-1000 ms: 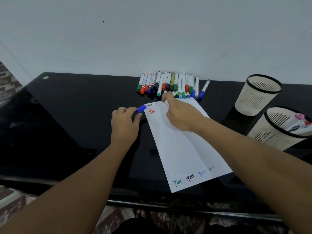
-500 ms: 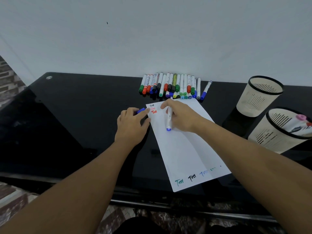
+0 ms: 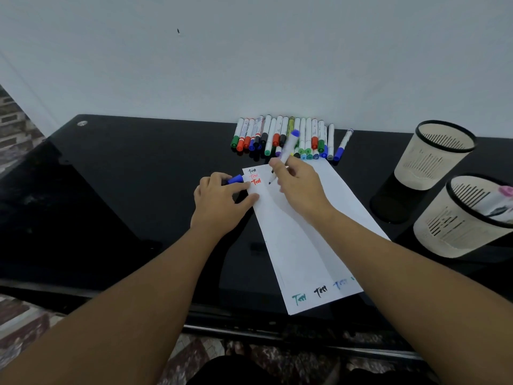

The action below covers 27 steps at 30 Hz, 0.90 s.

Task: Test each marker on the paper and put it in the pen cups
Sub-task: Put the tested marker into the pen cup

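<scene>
My right hand [image 3: 298, 187] grips an uncapped white marker [image 3: 288, 147] with a blue end, tip down on the top of the folded white paper [image 3: 302, 240]. My left hand [image 3: 222, 202] holds the blue cap [image 3: 236, 179] and its thumb presses the paper's left edge, beside small black and red test marks [image 3: 254, 177]. A row of several capped markers [image 3: 286, 137] lies along the wall behind the paper. Two cream pen cups stand at the right: the far cup [image 3: 433, 154] looks empty, the near cup [image 3: 466, 218] holds markers.
The black glass table [image 3: 111, 190] ends at a front edge near my body, with patterned floor below. A white wall rises right behind the marker row. More test marks in green, black and blue sit at the paper's near end [image 3: 322, 293].
My right hand turned the marker from lying tip-toward-me to upright with its tip on the paper's top. My left hand slid slightly onto the paper's edge, still holding the cap.
</scene>
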{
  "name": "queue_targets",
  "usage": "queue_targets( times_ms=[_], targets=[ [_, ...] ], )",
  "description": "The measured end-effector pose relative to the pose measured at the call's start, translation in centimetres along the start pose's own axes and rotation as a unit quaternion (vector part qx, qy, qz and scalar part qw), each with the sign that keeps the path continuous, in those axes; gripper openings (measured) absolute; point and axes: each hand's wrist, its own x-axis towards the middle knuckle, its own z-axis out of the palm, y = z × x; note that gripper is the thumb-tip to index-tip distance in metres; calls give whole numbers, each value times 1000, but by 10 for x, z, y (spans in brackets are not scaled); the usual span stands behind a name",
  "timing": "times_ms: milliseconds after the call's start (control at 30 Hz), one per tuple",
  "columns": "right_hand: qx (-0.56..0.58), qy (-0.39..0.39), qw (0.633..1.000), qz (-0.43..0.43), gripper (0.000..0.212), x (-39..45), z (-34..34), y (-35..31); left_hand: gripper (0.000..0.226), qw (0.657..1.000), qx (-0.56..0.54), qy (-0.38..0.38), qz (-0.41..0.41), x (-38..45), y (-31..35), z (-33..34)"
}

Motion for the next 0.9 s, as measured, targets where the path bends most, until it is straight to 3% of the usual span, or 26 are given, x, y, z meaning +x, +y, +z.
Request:
queue_targets(
  times_ms=[167, 367, 567, 900],
  targets=[
    [19, 7, 1000, 6, 7, -3, 11, 21, 50, 1000, -21, 0, -3, -1, -1, -1],
    [-12, -3, 998, 64, 43, -8, 10, 13, 53, 999, -38, -1, -11, 0, -1, -3],
    [-39, -21, 999, 4, 21, -10, 14, 15, 53, 999, -50, 5, -7, -1, -3, -2],
    [-86, -46, 995, 33, 36, -6, 19, 16, 55, 999, -50, 3, -12, 0, -2, -2]
  ],
)
